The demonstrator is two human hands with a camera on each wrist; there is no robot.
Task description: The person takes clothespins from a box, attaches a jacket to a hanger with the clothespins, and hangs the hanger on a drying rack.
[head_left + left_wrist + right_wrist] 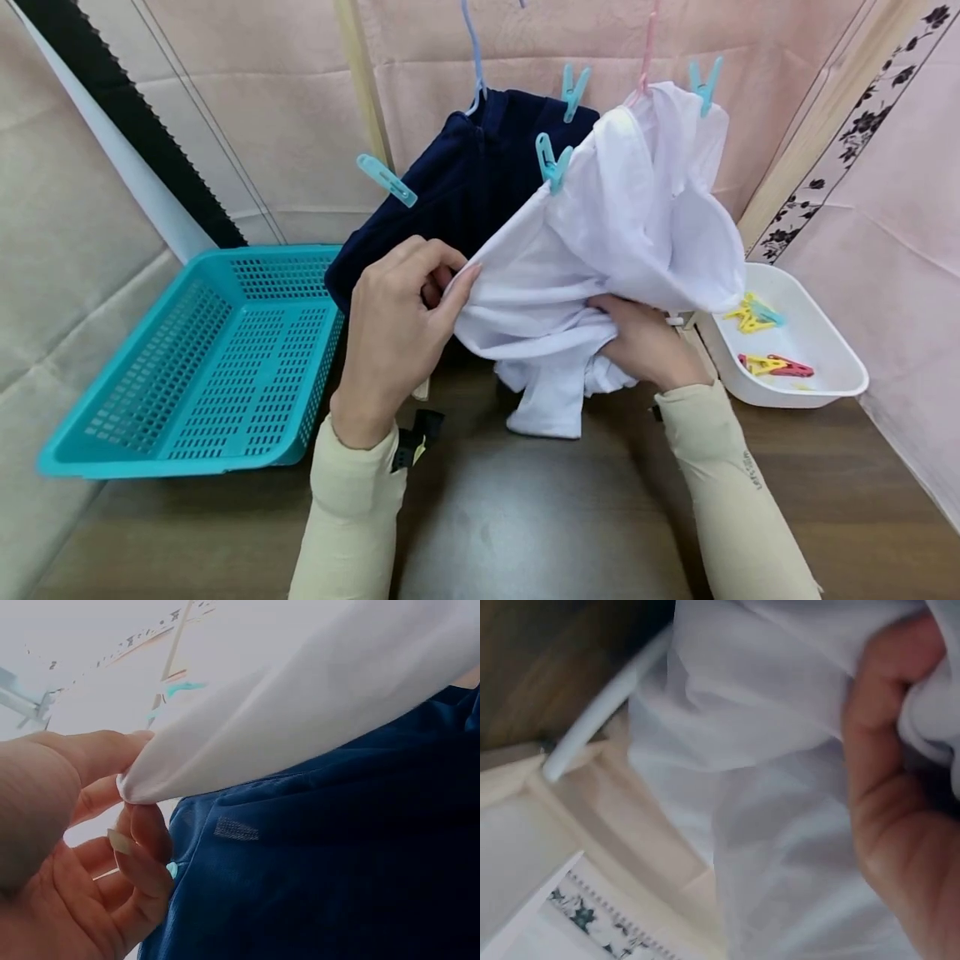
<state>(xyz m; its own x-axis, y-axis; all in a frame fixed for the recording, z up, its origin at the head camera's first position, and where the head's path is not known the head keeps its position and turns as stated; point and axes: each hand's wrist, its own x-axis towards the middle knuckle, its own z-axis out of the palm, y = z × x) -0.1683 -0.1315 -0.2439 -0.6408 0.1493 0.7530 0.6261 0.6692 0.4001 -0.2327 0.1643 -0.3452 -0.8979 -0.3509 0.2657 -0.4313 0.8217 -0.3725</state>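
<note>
A white garment point(540, 283) hangs from a pink hanger point(648, 50), with blue clothespins point(552, 162) clipped to it. My left hand point(405, 325) pinches its left edge between thumb and fingers; in the left wrist view the pinched fabric point(247, 735) stretches away from the fingertips. Lower on the right, my right hand point(648, 342) grips a bunch of the same cloth, its fingers partly hidden in the folds. Behind hangs a navy garment point(457, 183) on a blue hanger point(476, 50), also with blue clothespins point(387, 180) on it.
On the left stands a turquoise perforated basket point(187, 367). A white tub point(832, 367) on the right holds several yellow, red and blue clothespins point(776, 365). Wooden posts point(825, 125) and pink cloth walls enclose the brown table point(510, 517).
</note>
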